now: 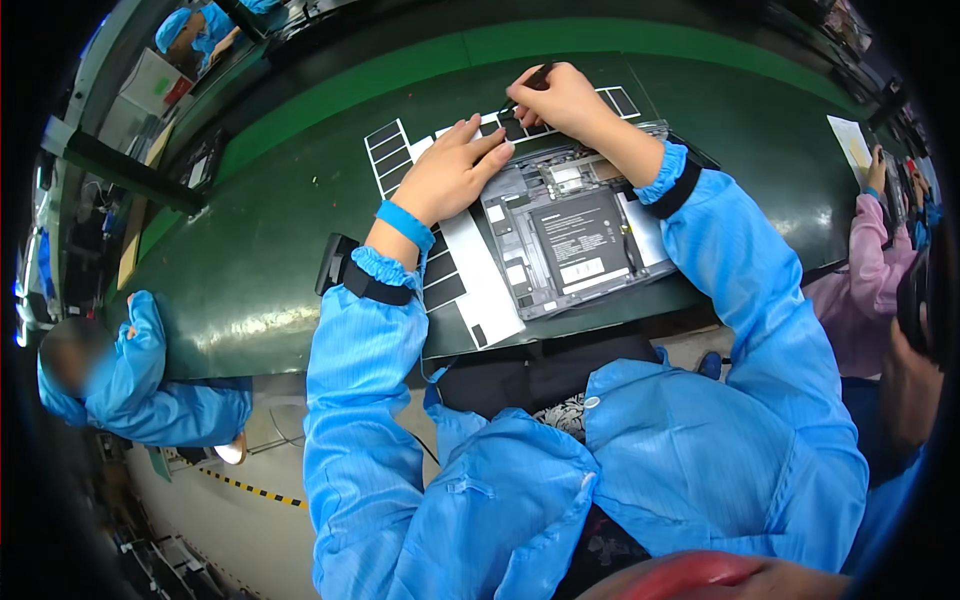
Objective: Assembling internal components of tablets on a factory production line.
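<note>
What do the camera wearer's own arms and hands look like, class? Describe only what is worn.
Both arms wear loose, bright-blue fabric sleeves with gathered cuffs. A black strap circles each sleeve near the cuff; the left one carries a black, boxy device. A flat blue wristband circles the left wrist. The left grip and right grip are ungloved.

Left hand (448,175) spread over black-patch sheets (388,152); right hand (567,100) pinches slim dark tool (541,76), probably tweezers, just beyond opened laptop base (580,235) on green surface (262,275).
</note>
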`<state>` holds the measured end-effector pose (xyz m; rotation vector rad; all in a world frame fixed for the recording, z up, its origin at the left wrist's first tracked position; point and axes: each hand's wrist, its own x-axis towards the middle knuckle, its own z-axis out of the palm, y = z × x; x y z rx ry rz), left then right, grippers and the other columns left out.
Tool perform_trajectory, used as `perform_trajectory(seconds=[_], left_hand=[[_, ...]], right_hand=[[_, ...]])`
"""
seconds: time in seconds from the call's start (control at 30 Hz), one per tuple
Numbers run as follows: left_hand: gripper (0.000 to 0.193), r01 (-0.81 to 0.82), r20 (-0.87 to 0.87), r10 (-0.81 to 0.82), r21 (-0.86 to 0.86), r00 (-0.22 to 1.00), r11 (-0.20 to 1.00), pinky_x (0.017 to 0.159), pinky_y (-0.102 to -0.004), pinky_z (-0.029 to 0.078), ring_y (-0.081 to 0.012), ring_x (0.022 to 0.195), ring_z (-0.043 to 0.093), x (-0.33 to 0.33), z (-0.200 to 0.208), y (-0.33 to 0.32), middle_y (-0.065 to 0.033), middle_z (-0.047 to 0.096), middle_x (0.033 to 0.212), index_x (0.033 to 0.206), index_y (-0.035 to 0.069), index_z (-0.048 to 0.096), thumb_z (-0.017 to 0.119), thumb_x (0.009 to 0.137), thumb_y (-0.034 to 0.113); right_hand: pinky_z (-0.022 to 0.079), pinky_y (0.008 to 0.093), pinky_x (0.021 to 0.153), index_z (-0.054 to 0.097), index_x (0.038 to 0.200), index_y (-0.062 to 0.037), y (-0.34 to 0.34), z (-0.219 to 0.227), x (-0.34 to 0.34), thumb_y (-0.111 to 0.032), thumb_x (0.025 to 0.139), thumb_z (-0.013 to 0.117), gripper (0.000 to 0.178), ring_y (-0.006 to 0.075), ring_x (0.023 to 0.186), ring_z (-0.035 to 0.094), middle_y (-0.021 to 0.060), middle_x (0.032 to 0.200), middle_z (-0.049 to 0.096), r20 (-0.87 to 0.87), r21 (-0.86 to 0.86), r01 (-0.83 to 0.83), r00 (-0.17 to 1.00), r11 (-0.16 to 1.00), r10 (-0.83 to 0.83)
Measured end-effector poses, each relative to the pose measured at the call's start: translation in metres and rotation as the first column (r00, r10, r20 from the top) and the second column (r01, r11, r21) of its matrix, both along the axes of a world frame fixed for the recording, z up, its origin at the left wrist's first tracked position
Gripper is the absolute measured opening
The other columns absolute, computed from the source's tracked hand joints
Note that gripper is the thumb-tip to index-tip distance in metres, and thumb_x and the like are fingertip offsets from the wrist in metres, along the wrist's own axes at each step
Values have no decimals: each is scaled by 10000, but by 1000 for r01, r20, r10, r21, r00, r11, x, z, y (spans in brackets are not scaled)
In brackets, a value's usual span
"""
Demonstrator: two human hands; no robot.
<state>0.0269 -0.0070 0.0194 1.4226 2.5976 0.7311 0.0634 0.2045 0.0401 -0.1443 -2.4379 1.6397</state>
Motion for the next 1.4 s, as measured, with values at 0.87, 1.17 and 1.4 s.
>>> perform_trajectory(seconds=[0.87, 1.17, 1.4], left_hand=[[593, -21, -7, 21, 17, 1000, 1000, 1127, -419, 252, -374, 1384, 297, -4, -12, 4, -212, 347, 1480, 1343, 163, 545, 326, 971, 571], [585, -26, 0, 26, 35, 1000, 999, 1124, -426, 254, -384, 1380, 300, -4, -13, 0, -221, 347, 1477, 1341, 156, 546, 340, 972, 561], [588, -17, 2, 17, 30, 1000, 999, 1126, -427, 248, -393, 1380, 295, -5, -12, -1, -229, 338, 1479, 1341, 158, 546, 330, 974, 563]], right_hand=[[569, 260, 630, 703, 839, 20, 4, -17, -9, -211, 800, 705, 235, 154, 681, 695, 110, 741, 707, -55, -91, 85, 994, 992, -90], [571, 255, 657, 683, 922, 48, -1, -10, -5, -139, 827, 707, 212, 179, 750, 698, 136, 819, 694, 31, -68, 52, 998, 996, -50], [584, 265, 647, 686, 890, 55, -1, -11, -5, -92, 819, 680, 163, 203, 730, 707, 165, 817, 699, 20, -232, 40, 999, 972, -36]])
